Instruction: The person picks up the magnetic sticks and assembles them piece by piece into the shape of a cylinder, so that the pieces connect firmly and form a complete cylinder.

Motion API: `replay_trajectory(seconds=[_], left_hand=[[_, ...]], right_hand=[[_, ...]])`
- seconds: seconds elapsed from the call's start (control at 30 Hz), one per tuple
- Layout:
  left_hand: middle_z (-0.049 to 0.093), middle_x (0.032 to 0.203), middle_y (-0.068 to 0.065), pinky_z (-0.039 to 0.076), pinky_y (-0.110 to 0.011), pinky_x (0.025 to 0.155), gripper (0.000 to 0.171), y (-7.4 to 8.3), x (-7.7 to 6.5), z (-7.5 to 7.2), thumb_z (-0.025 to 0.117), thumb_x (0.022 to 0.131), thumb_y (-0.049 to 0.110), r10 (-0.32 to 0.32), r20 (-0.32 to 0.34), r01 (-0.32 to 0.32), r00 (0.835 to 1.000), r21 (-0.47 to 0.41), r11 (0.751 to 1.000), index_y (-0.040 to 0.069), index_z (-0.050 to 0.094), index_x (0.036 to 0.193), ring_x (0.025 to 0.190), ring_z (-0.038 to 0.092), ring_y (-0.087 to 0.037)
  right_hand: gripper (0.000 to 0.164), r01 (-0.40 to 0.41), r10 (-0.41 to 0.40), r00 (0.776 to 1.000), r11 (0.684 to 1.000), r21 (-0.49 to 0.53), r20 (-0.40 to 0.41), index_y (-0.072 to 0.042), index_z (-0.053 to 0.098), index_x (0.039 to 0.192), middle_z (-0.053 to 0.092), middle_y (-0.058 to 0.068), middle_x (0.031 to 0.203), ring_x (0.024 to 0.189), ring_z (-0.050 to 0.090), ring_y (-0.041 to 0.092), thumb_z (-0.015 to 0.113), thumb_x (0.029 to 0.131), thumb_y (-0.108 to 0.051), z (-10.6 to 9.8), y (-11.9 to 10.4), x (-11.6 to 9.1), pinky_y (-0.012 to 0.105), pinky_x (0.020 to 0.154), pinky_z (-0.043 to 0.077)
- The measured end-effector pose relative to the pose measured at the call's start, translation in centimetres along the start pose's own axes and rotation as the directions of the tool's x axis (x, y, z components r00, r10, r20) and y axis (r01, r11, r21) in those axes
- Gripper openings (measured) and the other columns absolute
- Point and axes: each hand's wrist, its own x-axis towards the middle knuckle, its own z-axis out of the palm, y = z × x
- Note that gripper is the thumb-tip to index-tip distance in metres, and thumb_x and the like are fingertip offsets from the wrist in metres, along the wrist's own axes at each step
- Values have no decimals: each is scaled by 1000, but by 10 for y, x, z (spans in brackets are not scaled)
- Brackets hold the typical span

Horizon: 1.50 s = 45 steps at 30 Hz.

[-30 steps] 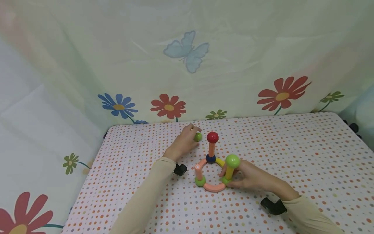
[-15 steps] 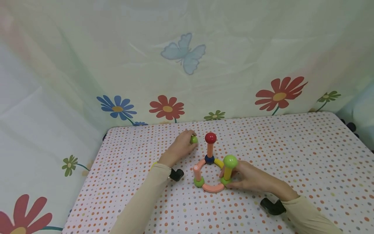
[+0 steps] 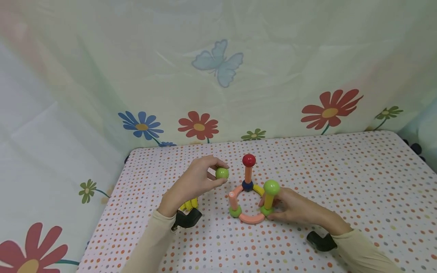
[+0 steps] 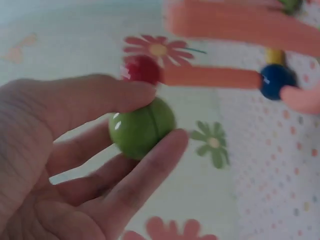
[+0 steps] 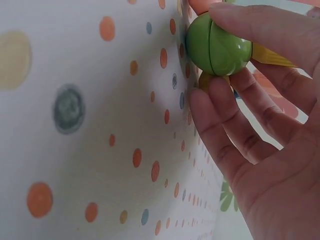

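In the head view, the left hand (image 3: 196,180) pinches a loose green ball (image 3: 222,173), its fingers parted only by the ball's width; it is held between the bench's left edge and a small upright toy frame, well in from the far edge. The frame is a ring of curved pieces, salmon bars (image 3: 252,218) and a yellow bar (image 3: 258,190), joined at balls. From a navy ball (image 3: 247,185) rises an orange rod (image 3: 248,174) topped by a red ball (image 3: 249,160); from a green base ball (image 3: 235,211) rises a salmon rod (image 3: 233,201); a yellow rod (image 3: 269,202) bears a light green ball (image 3: 271,187). The right hand (image 3: 291,204) has its fingers partly curled at the yellow rod's foot, around the lower green ball (image 3: 266,212). Yellow pieces (image 3: 189,204) show beside the left wrist. The bench (image 3: 334,182) wears a white, multicoloured dotted cover; behind its far edge hangs a pale, creased curtain (image 3: 273,76) printed with flowers and a butterfly. In the left wrist view, the loose ball is glossy with a dark seam, fingertips on opposite sides. In the right wrist view, the lower green ball, likewise seamed and shiny, has the thumb on top and fingers along its underside.
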Motion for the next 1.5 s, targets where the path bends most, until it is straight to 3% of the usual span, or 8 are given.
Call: replay_trajectory(seconds=[0.13, 0.33, 0.5, 0.7, 0.9, 1.13, 1.33, 1.5], left_hand=[[69, 105, -2, 58, -20, 81, 27, 26, -15, -8, 82, 89, 4, 69, 82, -69, 994, -5, 998, 2, 74, 115, 97, 67, -16], [68, 101, -2, 56, -19, 78, 26, 50, -22, -7, 84, 88, 4, 83, 156, -98, 984, 91, 991, 4, 76, 113, 92, 65, -16], [70, 100, -4, 53, -19, 73, 25, 55, -19, -2, 84, 88, 5, 59, 178, -93, 982, 186, 978, 4, 77, 111, 88, 62, -17], [72, 106, -5, 51, -18, 72, 21, 57, -16, 2, 82, 92, 9, -2, 207, -43, 978, 211, 977, 5, 79, 112, 89, 59, -14], [72, 108, -5, 51, -17, 71, 17, 55, -15, 4, 84, 90, 11, -16, 218, -34, 976, 222, 974, 7, 81, 106, 89, 60, -14], [69, 112, -10, 59, -25, 82, 39, 47, -18, 8, 86, 87, 7, 27, 159, -47, 987, 128, 991, -1, 71, 121, 95, 65, -19], [68, 123, -10, 58, -24, 86, 57, 28, -20, 23, 87, 85, 4, -29, 136, 35, 990, -42, 998, 0, 61, 136, 102, 65, -20], [71, 115, -6, 57, -21, 85, 48, 12, -18, 37, 86, 85, 0, -59, 121, 78, 991, -159, 984, 3, 66, 129, 99, 70, -18]], right_hand=[[33, 9, -9, 1000, 1000, -8, -6, -15, 69, 112, 69, -7, 109, 101, 66, 11, 88, 84, -14, 0, 1, -1, 33, 87, 58], [33, 18, -18, 1000, 1000, -4, -5, -15, 70, 113, 69, -6, 111, 102, 65, 11, 87, 85, -14, 0, 3, -1, 32, 88, 58], [33, 27, -27, 1000, 1000, 10, -2, -13, 68, 113, 69, -4, 111, 102, 65, 11, 87, 85, -12, 2, 4, 0, 31, 86, 58], [34, 24, -25, 1000, 1000, 15, 2, -12, 68, 113, 68, -4, 110, 101, 65, 11, 87, 85, -11, 3, 5, 0, 30, 86, 58], [34, 19, -19, 1000, 1000, 14, 5, -12, 69, 115, 69, -4, 112, 101, 65, 11, 87, 86, -12, 3, 3, 1, 31, 86, 58], [37, 16, -16, 1000, 1000, 27, -2, -10, 68, 121, 70, 0, 117, 100, 64, 10, 85, 89, -19, -2, -1, -3, 31, 85, 56], [35, 39, -40, 997, 999, -15, -67, -10, 71, 117, 72, -4, 110, 95, 62, 8, 86, 89, -23, -9, -7, -5, 31, 83, 56], [33, 75, -76, 993, 997, -10, -92, -5, 71, 116, 74, 0, 107, 95, 65, 7, 85, 88, -15, -10, -8, -5, 31, 84, 58]])
